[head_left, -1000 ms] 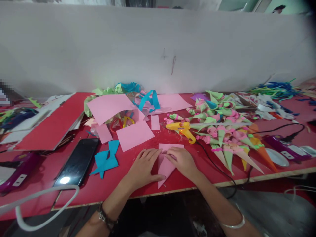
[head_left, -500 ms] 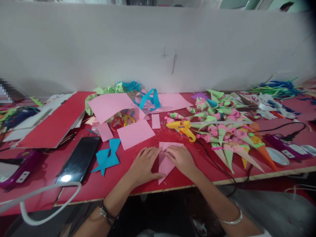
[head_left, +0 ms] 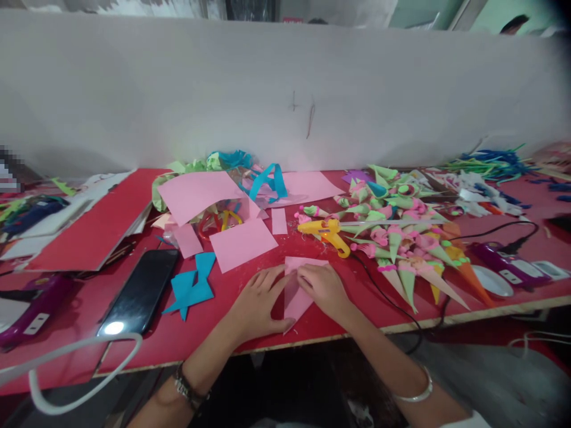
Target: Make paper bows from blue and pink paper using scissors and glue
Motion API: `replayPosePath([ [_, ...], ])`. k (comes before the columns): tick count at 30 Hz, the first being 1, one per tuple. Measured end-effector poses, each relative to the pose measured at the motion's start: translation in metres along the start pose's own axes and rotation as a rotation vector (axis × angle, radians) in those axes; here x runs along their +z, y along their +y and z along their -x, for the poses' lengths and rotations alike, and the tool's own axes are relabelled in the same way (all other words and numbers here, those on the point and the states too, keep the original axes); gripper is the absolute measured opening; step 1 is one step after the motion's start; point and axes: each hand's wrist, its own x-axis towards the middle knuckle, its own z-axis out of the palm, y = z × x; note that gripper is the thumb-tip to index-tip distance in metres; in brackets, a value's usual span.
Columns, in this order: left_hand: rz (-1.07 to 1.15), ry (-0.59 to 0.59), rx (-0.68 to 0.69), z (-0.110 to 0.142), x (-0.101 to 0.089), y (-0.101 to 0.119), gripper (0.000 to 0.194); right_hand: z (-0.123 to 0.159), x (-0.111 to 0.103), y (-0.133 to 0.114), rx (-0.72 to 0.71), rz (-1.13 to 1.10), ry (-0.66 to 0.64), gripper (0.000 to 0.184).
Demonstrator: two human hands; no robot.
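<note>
A folded piece of pink paper [head_left: 294, 303] lies on the red table near its front edge, tapering to a point toward me. My left hand [head_left: 261, 300] rests along its left edge, fingers stretched out and spread, the thumb touching the lower tip. On the upper part of the same paper, my right hand [head_left: 325, 290] has its fingers bent together and pressed on it; its fingertips are partly hidden. Just beyond lies a yellow glue gun [head_left: 330, 229]. Pink sheet [head_left: 243, 244] and blue paper cutouts [head_left: 191, 288] are left of my hands.
Many small paper cones [head_left: 405, 238] are heaped on the right. A black phone [head_left: 140, 291] and red board [head_left: 96, 229] lie left. The glue gun's cord runs over the front edge. Scissors [head_left: 229, 220] sit partly under pink paper. A white partition [head_left: 200, 89] stands behind.
The left fingers have drawn slightly back from the middle of the pink paper. The right hand remains on it. The whole view has shifted a little.
</note>
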Motion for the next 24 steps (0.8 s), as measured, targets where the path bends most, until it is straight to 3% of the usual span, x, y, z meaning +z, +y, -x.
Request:
replayPosePath([
  [13, 0.012, -0.090, 0.056, 0.009, -0.005, 0.001, 0.063, 0.000, 0.004, 0.001, 0.004, 0.005, 0.036, 0.017],
  [24, -0.008, -0.120, 0.082, 0.010, -0.010, -0.003, 0.070, -0.001, 0.003, -0.001, 0.020, 0.034, 0.034, 0.014],
])
